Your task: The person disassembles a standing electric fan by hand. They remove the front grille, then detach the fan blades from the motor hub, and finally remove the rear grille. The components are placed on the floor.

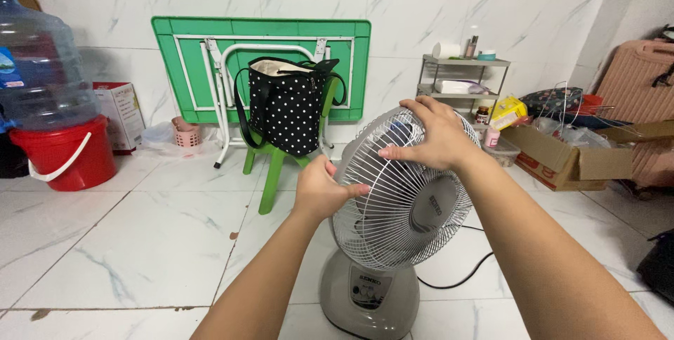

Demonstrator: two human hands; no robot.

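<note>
You are kneeling or bending over a white marble-patterned tile floor [140,242] that runs back to a matching tiled wall, and the grey table fan [393,207] is standing on that floor near its front edge, just right of the middle, with its black cord [460,280] trailing off to the right. Your left hand [323,189] is gripping the left rim of the white wire grille [400,221], fingers curled over the front wires and thumb hooked around the edge. Your right hand [435,136] is spread narrow across the top of the grille, fingertips pressing down on the upper rim. Both hands are holding the fan guard and nothing else.

Judging from this grip, you are working the front grille at its rim, so keep the pressure even on both sides and avoid bending the thin wires. The round base [368,294] looks free to tip, so keep the fan upright as you are pulling or turning. Whether the fan is plugged in cannot be told here.

Behind the fan, a polka-dot bag [284,112] is resting on a green stool [270,171] before a folded green table [260,66]. A red bucket [63,154] with a water jug [38,59] is sitting at the far left edge, and a cardboard box [569,161] at the right.
</note>
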